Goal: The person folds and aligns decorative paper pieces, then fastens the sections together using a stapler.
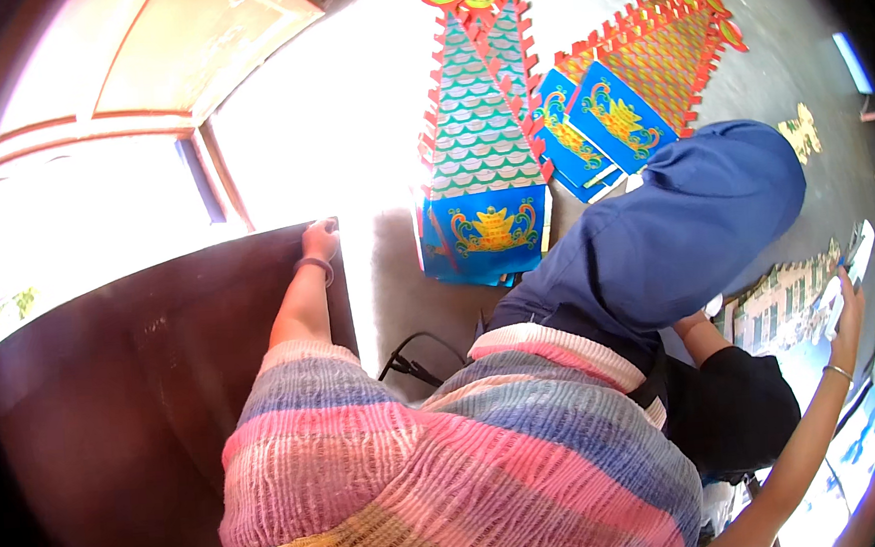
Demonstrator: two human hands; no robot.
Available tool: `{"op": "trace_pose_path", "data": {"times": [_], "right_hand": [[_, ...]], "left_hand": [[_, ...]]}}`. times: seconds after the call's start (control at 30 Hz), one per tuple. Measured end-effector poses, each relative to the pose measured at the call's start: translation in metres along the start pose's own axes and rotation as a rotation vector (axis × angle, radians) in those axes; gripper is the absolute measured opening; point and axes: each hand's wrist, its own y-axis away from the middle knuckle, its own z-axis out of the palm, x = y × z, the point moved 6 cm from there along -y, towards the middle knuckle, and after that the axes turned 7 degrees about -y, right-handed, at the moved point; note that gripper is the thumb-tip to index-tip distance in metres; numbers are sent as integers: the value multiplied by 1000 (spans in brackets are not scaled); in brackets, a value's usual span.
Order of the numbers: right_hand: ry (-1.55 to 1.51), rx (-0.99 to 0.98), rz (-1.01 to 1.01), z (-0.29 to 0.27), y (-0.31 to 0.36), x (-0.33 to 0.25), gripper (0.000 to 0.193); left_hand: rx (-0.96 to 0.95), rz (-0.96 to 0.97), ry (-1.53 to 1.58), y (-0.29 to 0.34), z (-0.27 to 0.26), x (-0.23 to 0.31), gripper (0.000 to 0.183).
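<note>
Now, brown board (145,412): it fills the left side, partly hidden by the striped sweater (449,453).
Left hand (320,241): at the board's far corner, fingers curled over the edge, apparently grasping it.
Right hand (847,314): judged to be the bare arm at lower right; its fingers meet a white object (862,252), but whether they clasp it I cannot tell.
Work so far: the hold on the board looks made; the paper cutouts seem fully shaped, and neither hand touches them; no finish shows.
Board's direction: the held corner points away from the body, the far edge sloping leftward and nearer; its long axis is unsure through the lens bend.
Green cutouts (483,120): overlapping beyond the left hand, long axis running away, red tips farthest.
Gold cutouts (645,55): just beside, slanting rightward, near the blue trouser knee (723,186).
</note>
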Motion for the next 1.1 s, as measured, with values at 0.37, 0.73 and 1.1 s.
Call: {"op": "trace_pose_path", "data": {"times": [0.37, 0.73, 1.1], "right_hand": [[-164, 17, 110, -32, 9, 43, 34], [-134, 168, 90, -46, 23, 54, 34], [-207, 159, 73, -64, 30, 82, 30]], "left_hand": [[-61, 13, 40, -4, -2, 1, 28], [-145, -50, -26, -6, -22, 23, 29], [-72, 6, -82, -2, -35, 41, 27]]}}
